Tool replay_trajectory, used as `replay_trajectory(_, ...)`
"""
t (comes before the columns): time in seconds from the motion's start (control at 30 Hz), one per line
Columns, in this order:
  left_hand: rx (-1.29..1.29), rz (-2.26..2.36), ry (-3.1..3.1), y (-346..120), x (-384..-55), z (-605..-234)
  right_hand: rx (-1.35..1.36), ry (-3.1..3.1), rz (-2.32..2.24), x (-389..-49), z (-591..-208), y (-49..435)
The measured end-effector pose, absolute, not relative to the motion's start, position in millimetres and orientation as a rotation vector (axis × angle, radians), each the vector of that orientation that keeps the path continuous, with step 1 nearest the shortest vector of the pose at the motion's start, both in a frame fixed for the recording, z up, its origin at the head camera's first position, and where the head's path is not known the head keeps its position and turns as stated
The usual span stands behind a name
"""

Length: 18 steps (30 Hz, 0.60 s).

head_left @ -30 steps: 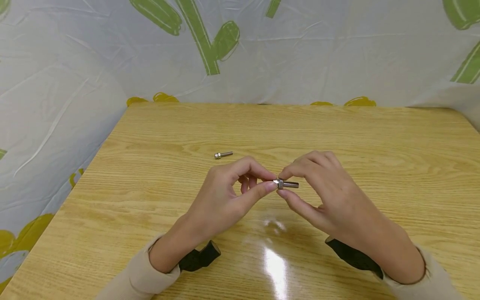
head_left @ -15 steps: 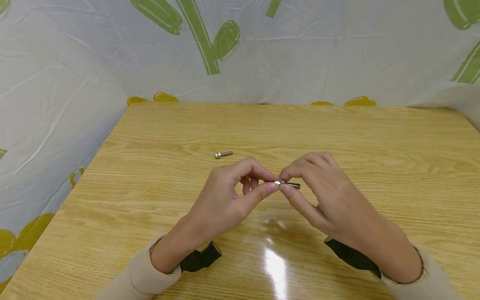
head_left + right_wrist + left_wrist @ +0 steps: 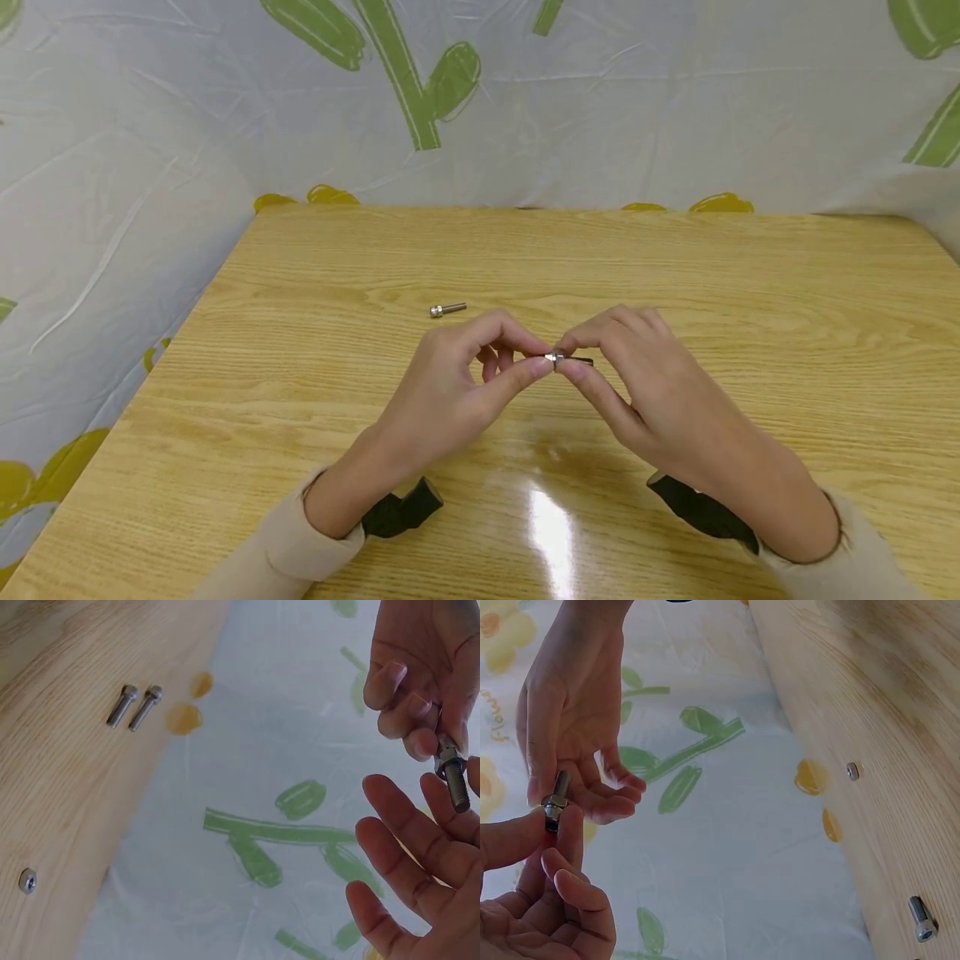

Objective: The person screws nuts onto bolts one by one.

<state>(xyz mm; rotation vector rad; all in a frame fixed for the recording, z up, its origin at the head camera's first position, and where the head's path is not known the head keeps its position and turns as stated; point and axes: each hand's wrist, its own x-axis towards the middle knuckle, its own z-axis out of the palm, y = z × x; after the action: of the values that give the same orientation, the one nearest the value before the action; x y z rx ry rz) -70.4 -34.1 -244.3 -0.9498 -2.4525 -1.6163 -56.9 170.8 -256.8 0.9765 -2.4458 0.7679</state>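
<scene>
Faces, at 12 o'clock from the joined hands, a white sheet (image 3: 660,108) printed with green stems and yellow shapes, wrapping round to 9

Works over a wood-grained surface (image 3: 315,267), bounded by a far edge at 12 against the sheet, a slanting edge from 10 down to 8, and a rounded corner at 2; has room to move over the broad wood toward 12 and 3

Wears beige sleeves (image 3: 292,542), entering from 8 and 4, with dark wrist mounts (image 3: 405,508) hanging beneath

Holds the left grip (image 3: 446,387) and right grip (image 3: 660,387) close together above mid-surface

Pinches the held bolt (image 3: 456,789) by its head in the left grip, with thumb and forefinger closed on it, shank aimed at 3

Has a loose bolt (image 3: 447,310) lying in the way at 10, near the left knuckles; shows two loose bolts (image 3: 145,708) side by side in the right wrist view

Pinches in the right grip the nut (image 3: 555,801) round the held bolt's shank near the head, opened only to nut width, with other fingers loose

Has also a loose nut (image 3: 28,881) in the right wrist view, at 7 o'clock from the pair, well apart
</scene>
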Motion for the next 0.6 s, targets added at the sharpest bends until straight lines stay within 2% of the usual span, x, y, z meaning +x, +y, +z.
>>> replay_trajectory(0.3,-0.813,-1.599,-2.527,-43.9,-93.2,-253.9,0.945,-2.408,0.777,-63.2,-254.1,174.9)
replay_trajectory(0.6,-0.539,-1.481,-2.777,-66.4,-143.2,-274.8,0.891,-2.536,0.664,-72.3,-257.3,183.5)
